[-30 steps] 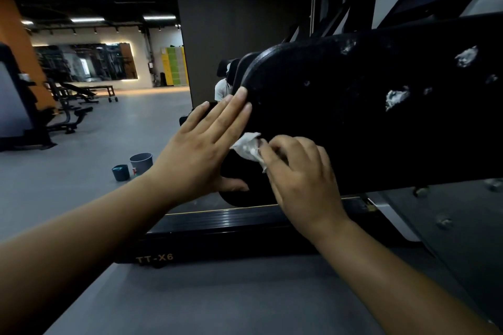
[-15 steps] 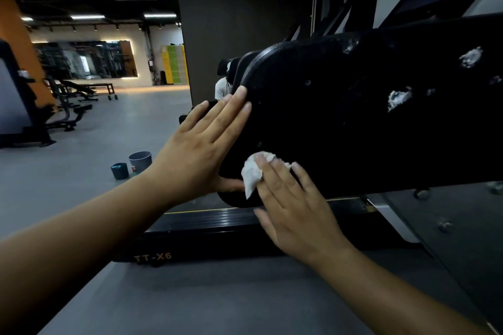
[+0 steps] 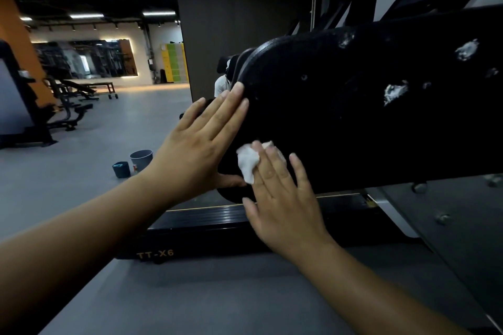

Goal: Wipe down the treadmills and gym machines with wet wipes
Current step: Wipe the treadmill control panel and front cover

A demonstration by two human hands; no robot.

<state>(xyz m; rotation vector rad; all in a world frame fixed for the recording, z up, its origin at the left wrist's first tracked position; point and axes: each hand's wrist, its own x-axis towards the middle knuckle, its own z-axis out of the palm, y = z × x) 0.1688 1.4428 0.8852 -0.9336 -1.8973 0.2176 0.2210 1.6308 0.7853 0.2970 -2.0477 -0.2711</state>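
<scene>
A black padded treadmill handrail point(image 3: 353, 106) with worn white patches runs across the right half of the view. My left hand point(image 3: 201, 144) lies flat with straight fingers against its rounded left end, the thumb under the lower edge. My right hand point(image 3: 280, 198) presses a crumpled white wet wipe point(image 3: 246, 162) against the pad's lower left face with straight fingers. The wipe shows to the left of my index finger; the rest is hidden under the fingers.
The black treadmill deck point(image 3: 217, 228) marked TT-X6 lies on the grey floor below my hands. A grey bucket point(image 3: 141, 159) and a small dark container point(image 3: 121, 169) stand on the floor behind. Weight benches point(image 3: 73, 106) stand at the far left. A grey machine panel point(image 3: 449, 228) slopes down at the right.
My right hand uncurled from pinching the wipe to pressing it flat, and slid down and slightly left on the pad. My left hand has stayed in place.
</scene>
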